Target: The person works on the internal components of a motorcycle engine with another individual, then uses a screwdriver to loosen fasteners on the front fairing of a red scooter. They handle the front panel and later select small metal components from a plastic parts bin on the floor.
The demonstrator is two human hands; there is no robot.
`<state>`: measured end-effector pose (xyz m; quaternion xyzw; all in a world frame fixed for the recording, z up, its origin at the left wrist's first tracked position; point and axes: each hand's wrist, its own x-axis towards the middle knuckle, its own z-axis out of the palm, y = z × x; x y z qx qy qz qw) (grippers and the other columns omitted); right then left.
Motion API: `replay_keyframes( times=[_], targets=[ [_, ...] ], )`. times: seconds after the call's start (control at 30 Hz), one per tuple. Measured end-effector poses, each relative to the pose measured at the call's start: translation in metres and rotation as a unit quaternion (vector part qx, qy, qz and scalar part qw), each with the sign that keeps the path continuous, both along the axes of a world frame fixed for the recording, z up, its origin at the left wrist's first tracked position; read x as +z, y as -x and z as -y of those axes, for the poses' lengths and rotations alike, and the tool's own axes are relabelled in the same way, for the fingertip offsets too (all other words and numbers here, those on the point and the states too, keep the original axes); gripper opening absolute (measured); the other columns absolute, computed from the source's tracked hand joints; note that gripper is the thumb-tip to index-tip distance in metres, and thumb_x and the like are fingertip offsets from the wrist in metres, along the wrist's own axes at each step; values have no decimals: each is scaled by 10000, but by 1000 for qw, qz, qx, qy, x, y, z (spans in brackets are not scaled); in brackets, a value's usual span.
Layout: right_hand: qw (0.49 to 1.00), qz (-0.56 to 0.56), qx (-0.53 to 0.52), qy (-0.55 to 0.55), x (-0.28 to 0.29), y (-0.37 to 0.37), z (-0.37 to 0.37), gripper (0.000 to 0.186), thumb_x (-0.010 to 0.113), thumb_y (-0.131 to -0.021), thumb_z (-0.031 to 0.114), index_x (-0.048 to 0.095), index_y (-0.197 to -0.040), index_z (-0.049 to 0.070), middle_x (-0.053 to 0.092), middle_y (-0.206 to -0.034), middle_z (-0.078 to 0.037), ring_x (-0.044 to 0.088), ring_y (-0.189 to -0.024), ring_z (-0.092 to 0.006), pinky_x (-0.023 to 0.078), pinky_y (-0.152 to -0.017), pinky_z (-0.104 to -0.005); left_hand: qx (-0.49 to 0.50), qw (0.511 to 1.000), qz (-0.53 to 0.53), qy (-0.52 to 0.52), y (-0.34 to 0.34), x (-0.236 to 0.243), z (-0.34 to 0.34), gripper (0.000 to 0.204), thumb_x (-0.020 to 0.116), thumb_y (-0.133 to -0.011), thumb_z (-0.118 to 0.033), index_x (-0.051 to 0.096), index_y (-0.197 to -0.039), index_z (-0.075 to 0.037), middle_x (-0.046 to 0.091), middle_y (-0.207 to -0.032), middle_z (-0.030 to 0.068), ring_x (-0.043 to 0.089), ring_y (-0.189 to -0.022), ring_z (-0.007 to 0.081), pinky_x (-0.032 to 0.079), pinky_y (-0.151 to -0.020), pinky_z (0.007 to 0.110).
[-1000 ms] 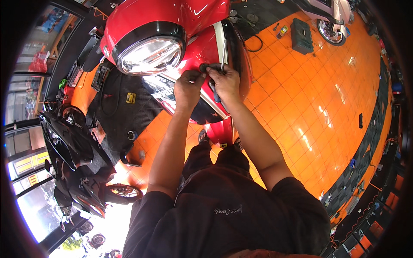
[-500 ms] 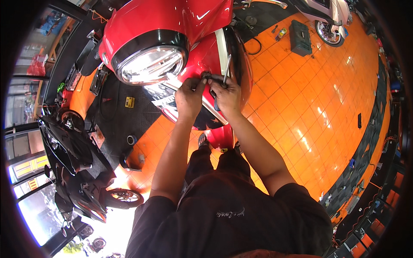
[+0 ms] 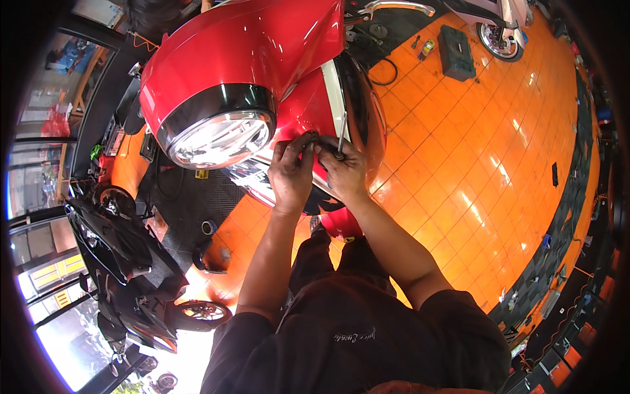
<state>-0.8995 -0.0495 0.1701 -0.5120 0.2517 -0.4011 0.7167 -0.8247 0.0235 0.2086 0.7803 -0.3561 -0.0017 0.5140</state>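
Observation:
My left hand [image 3: 291, 172] is closed, its thumb and fingertips pinching something small and dark that I cannot make out. Right against it, my right hand [image 3: 342, 172] has its thumb and forefinger at the same spot. A screwdriver [image 3: 343, 125] is held in the right hand, its metal shaft sticking up past the fingers and its handle mostly hidden by the hand. Both hands are just in front of the red front panel [image 3: 307, 108] of a scooter. The scooter's headlight [image 3: 223, 139], ringed in black, sits up and to the left of them.
A black motorcycle [image 3: 125, 256] stands at left, near a dark mat [image 3: 190, 194] with a yellow box [image 3: 201, 174]. Beyond the orange tiled floor [image 3: 446, 177] are a dark toolbox [image 3: 456, 52], a spray can [image 3: 426, 50] and another scooter's wheel [image 3: 500, 43]. A person's head [image 3: 154, 14] shows at top left.
The scooter's front has shifted left and lower in the picture, and my hands appear slightly lower. Both hands stay pinched together, the screwdriver still in the right. A person's head has come into view.

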Motion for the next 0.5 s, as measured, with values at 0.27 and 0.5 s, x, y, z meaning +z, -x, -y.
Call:
replay_keyframes(
  times=[0.27, 0.5],
  targets=[
    [996, -14, 40, -73, -6, 3, 5, 130, 690, -876, 30, 676, -992, -27, 586, -733, 33, 484, -637, -18, 389, -565, -177, -26, 999, 29, 31, -8, -13, -6, 191, 739, -788, -3, 711, -966, -66, 654, -911, 66, 626, -749, 152, 506, -660, 284],
    [996, 30, 44, -71, -4, 2, 5, 168, 678, -885, 13, 666, -1046, -32, 582, -709, 24, 468, -579, -30, 356, -511, -187, -20, 999, 45, -20, -8, 0, -6, 181, 742, -794, -53, 727, -971, -85, 653, -869, 51, 597, -691, 153, 485, -617, 284]
  ],
)
